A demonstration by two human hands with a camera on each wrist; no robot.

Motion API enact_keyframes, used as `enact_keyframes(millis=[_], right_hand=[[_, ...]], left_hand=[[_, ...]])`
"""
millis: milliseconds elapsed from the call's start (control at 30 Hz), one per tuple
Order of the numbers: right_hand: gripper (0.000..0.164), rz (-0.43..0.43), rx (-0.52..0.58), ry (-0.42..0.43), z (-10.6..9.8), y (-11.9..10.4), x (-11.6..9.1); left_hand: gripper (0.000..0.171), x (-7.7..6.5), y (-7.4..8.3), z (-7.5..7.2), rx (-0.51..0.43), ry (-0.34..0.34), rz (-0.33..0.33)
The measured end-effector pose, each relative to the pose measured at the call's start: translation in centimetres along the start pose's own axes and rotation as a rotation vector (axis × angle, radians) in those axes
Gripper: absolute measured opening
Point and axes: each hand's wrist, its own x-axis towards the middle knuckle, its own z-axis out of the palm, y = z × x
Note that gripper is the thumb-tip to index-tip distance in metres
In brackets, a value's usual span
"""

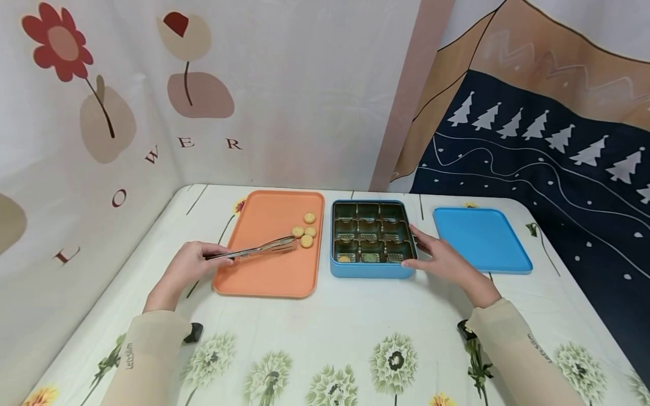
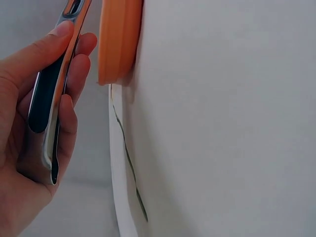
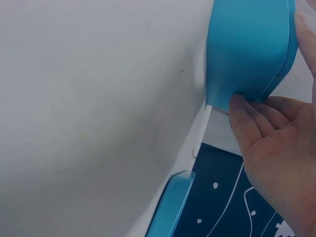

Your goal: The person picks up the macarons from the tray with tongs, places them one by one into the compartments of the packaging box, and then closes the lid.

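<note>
My left hand (image 1: pixel 192 264) grips metal tongs (image 1: pixel 254 250) with a dark handle inset and a fork-like tip. The tongs' tips reach over an orange tray (image 1: pixel 264 282), close to several small round cookies (image 1: pixel 307 241); whether they touch one I cannot tell. Beside the tray stands a blue box (image 1: pixel 373 271) with a dark divided insert. A yellowish cookie (image 1: pixel 344 259) lies in its front-left compartment, and something greenish (image 1: pixel 370 257) in the front-middle one. With the thumb at the front corner and fingers along the right side, my right hand (image 1: pixel 444 260) holds the box.
A flat blue lid (image 1: pixel 482 239) lies to the right of the box. The table has a white flowered cloth (image 1: pixel 325 338). Printed curtains (image 1: pixel 304 113) hang behind and along the left and right sides.
</note>
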Motion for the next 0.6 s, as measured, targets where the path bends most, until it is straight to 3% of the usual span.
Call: enact_keyframes(millis=[600], right_hand=[[0.097,-0.008,0.000,-0.004,0.04,0.18,-0.03]], left_hand=[[0.030,-0.18,0.29,-0.44,-0.036,0.005,0.012]])
